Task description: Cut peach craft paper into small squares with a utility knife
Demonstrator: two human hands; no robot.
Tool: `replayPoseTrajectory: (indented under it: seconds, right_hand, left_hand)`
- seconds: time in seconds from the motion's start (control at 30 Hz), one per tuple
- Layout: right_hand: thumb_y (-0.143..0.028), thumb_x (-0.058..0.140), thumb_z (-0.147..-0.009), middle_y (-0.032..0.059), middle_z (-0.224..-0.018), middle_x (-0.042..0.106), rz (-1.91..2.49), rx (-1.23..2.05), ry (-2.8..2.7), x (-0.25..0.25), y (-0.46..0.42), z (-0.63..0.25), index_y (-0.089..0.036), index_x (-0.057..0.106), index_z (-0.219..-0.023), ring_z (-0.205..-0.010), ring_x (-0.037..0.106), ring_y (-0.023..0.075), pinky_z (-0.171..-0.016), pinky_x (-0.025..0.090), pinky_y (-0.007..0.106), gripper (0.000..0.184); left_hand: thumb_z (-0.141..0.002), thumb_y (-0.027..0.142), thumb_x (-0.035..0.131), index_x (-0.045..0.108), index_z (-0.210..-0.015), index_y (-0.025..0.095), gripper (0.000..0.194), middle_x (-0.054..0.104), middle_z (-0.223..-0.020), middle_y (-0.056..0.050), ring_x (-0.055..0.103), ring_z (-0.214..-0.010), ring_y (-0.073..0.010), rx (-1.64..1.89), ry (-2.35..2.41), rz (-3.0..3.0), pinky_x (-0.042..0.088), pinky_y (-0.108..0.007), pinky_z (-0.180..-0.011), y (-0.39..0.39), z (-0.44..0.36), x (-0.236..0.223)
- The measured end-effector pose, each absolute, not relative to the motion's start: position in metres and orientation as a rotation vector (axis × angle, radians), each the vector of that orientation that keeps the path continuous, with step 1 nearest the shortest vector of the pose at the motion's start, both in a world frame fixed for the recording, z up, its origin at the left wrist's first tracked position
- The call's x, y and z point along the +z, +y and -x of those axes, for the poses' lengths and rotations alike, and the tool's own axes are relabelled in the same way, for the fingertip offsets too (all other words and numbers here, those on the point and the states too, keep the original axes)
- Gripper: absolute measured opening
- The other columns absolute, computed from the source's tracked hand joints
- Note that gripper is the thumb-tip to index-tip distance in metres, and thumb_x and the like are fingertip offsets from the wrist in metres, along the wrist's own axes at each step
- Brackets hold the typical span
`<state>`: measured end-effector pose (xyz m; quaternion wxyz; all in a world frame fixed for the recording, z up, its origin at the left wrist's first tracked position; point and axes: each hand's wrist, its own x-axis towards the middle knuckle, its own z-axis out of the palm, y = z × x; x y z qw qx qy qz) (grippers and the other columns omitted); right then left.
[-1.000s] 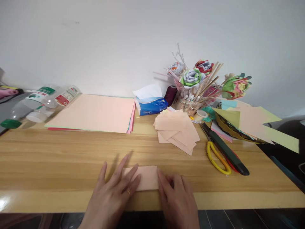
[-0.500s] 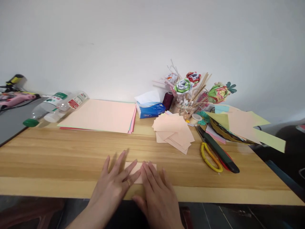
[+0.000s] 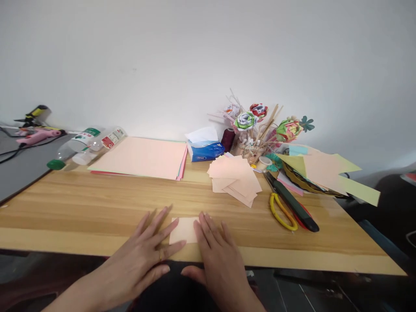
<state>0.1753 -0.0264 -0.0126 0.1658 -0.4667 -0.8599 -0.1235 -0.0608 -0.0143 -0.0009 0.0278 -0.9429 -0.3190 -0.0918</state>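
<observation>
A small peach piece of paper (image 3: 184, 231) lies flat near the table's front edge, between my two hands. My left hand (image 3: 146, 249) is spread, with two fingertips at the paper's left side and lower edge; a ring circles one finger. Over the paper's right end rests my right hand (image 3: 217, 247), its fingers stretched out flat and covering that end. Beyond the hands lies a loose pile of similar peach paper pieces (image 3: 235, 175).
Scissors with yellow handles (image 3: 282, 212) and a dark green cutter (image 3: 297, 206) lie at right. Behind stand a tissue pack (image 3: 207, 151) and paper flowers (image 3: 246, 121). Large paper sheets (image 3: 143, 157), plastic bottles (image 3: 83, 138) and a pink glue gun (image 3: 39, 135) are at left.
My left hand has slid left, uncovering more of the paper's left part. My right hand stays on the right end. The view has shifted slightly.
</observation>
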Motion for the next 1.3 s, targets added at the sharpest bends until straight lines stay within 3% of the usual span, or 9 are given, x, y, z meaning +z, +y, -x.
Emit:
replayPoseTrajectory:
  seconds: [0.23,0.47,0.67,0.97,1.1,1.2,1.3]
  right_hand:
    - [-0.077,0.032,-0.075,0.0090,-0.130,0.053,1.156,-0.440,-2.302,-0.018,-0.039,-0.153,-0.010,0.052,-0.124,-0.127,0.039,0.0239,-0.105,0.023,0.039,0.085]
    - [-0.057,0.050,-0.082,0.0094,-0.134,0.050,1.190,-0.352,-2.466,-0.016,-0.039,-0.179,-0.012,0.048,-0.128,-0.125,0.041,0.0207,-0.101,0.030,0.034,0.064]
    - [-0.045,0.054,-0.084,0.0022,-0.132,0.052,1.279,-0.375,-2.347,-0.022,-0.039,-0.208,-0.018,0.048,-0.128,-0.122,0.045,0.0174,-0.110,0.012,0.035,0.052]
    - [-0.045,0.056,-0.083,0.0026,-0.133,0.051,1.244,-0.430,-2.371,-0.029,-0.038,-0.210,-0.018,0.049,-0.127,-0.125,0.041,0.0188,-0.102,0.026,0.035,0.052]
    - [-0.051,0.056,-0.081,0.0059,-0.131,0.053,1.245,-0.414,-2.378,-0.025,-0.039,-0.209,-0.016,0.051,-0.125,-0.122,0.044,0.0218,-0.099,0.032,0.038,0.056]
    - [-0.055,0.052,-0.082,0.0075,-0.131,0.053,1.257,-0.384,-2.439,-0.014,-0.036,-0.208,-0.014,0.053,-0.122,-0.119,0.048,0.0249,-0.094,0.040,0.040,0.057]
    - [-0.047,0.049,-0.087,0.0097,-0.127,0.056,1.202,-0.385,-2.384,0.003,-0.035,-0.206,-0.011,0.055,-0.119,-0.113,0.053,0.0231,-0.090,0.045,0.036,0.049]
  left_hand:
    - [-0.089,0.033,0.050,0.035,-0.137,0.034,0.050,0.026,-0.149,-0.002,0.007,-0.138,-0.0352,-0.310,-1.005,2.935,0.025,-0.061,-0.102,-0.014,0.056,0.004]
    - [-0.088,0.021,0.050,0.036,-0.137,0.030,0.052,0.031,-0.147,-0.003,0.008,-0.138,-0.0337,-0.379,-1.012,2.869,0.027,-0.060,-0.102,-0.016,0.055,-0.001]
    - [-0.088,0.019,0.050,0.039,-0.135,0.029,0.049,0.033,-0.146,-0.004,0.011,-0.138,-0.0326,-0.445,-0.986,2.829,0.030,-0.056,-0.102,-0.013,0.059,-0.008]
    - [-0.087,0.017,0.051,0.047,-0.130,0.024,0.043,0.052,-0.133,-0.003,0.021,-0.136,-0.0286,-0.580,-1.024,2.754,0.017,-0.055,-0.108,-0.028,0.069,-0.008]
    - [-0.090,0.017,0.046,0.049,-0.128,0.029,0.040,0.061,-0.121,0.000,0.040,-0.128,-0.0204,-0.665,-0.982,2.932,0.025,-0.045,-0.109,-0.030,0.072,0.012]
    - [-0.093,0.018,0.040,0.043,-0.132,0.033,0.042,0.058,-0.126,0.003,0.040,-0.128,-0.0161,-0.612,-0.912,3.154,0.034,-0.036,-0.107,-0.017,0.062,0.033]
    - [-0.093,0.017,0.038,0.034,-0.138,0.032,0.047,0.045,-0.138,0.002,0.035,-0.131,-0.0167,-0.284,-0.698,3.296,0.031,-0.037,-0.108,0.004,0.046,0.037]
